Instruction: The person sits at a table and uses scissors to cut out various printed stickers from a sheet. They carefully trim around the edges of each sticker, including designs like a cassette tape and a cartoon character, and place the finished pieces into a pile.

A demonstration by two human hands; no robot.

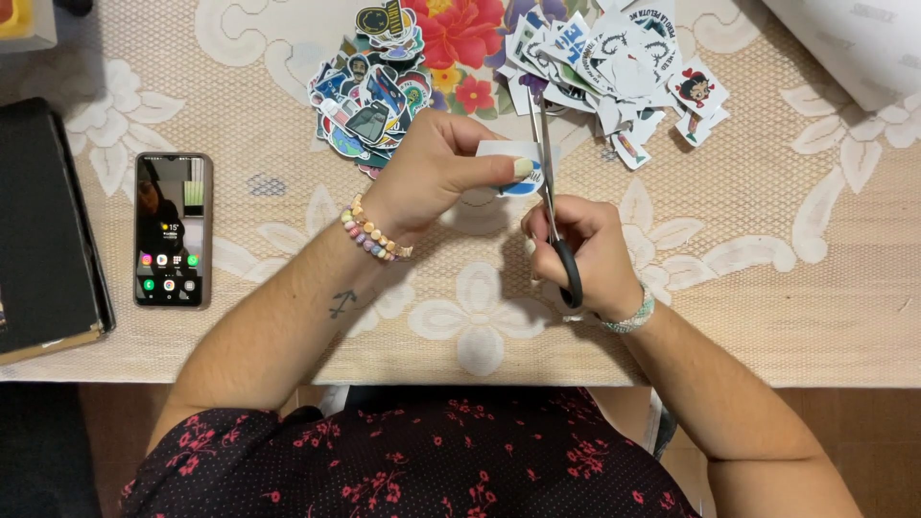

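A: What does each grip hold?

B: The left hand pinches a small sticker sheet, white with a blue patch, between thumb and fingertips. The right hand is closed through the black handles of a pair of scissors; the blades point away from the body and pass across the sheet's right edge.

A: Where is the sheet?

B: It is above the counter, just in front of the left hand and touching the blades. Whether the blades are parted or closed cannot be told.

A: What surrounds the hands?

B: A cream lace cloth with white flowers covers the counter. Beyond the hands lie two heaps of cut stickers: a coloured pile at the left and a mostly white pile at the right, with a red floral print between them. A beaded bracelet circles the left wrist. Well to the left lies a phone, screen lit, beside a black book.
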